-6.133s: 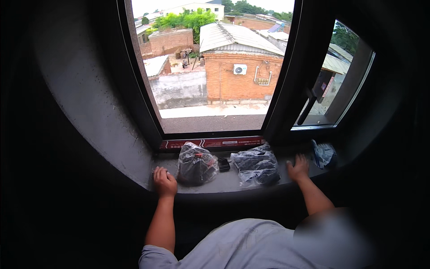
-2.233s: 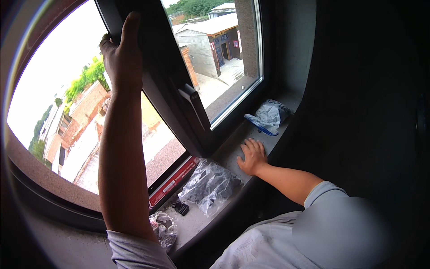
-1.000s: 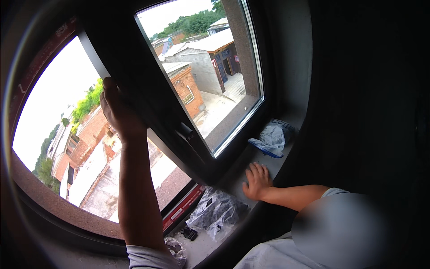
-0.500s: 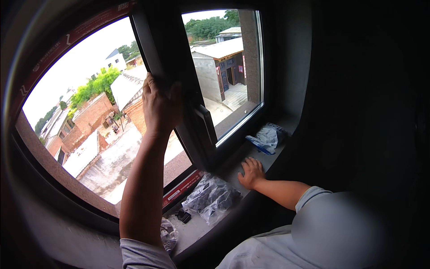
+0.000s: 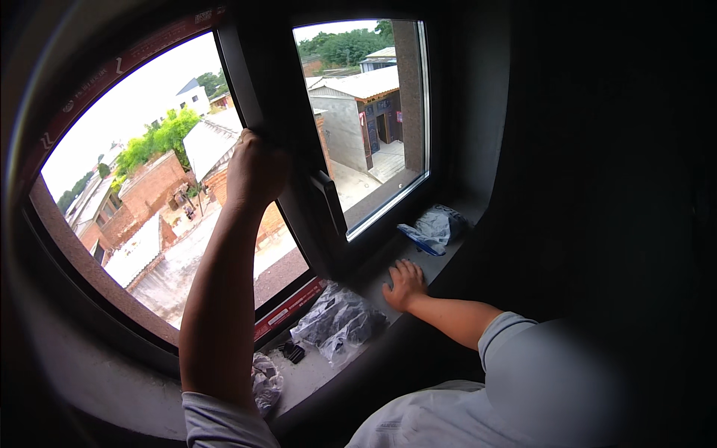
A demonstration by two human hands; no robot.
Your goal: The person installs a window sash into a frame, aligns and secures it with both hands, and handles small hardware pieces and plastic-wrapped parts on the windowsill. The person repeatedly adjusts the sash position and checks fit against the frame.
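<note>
My left hand (image 5: 255, 170) is raised against the dark window frame (image 5: 263, 93) between the two panes. Its fingers are curled at the edge of that upright; shadow hides part of the grip. To its right, a dark window handle (image 5: 329, 200) points downward, untouched. Lower down, my right hand (image 5: 406, 287) rests on the grey sill (image 5: 317, 382) with fingers spread and nothing held. It lies between a clear plastic bag of dark contents (image 5: 340, 322) and a clear bag with a blue edge (image 5: 439, 226).
Along the left pane's bottom runs a red printed strip (image 5: 293, 309). A small black piece (image 5: 293, 351) and another crumpled clear bag (image 5: 267, 382) lie on the sill near my left forearm. Brick buildings and roofs show outside through the glass.
My left hand has curled tighter at the frame, its thumb no longer standing out to the right. My right hand stays on the sill. The whole view has shifted slightly.
</note>
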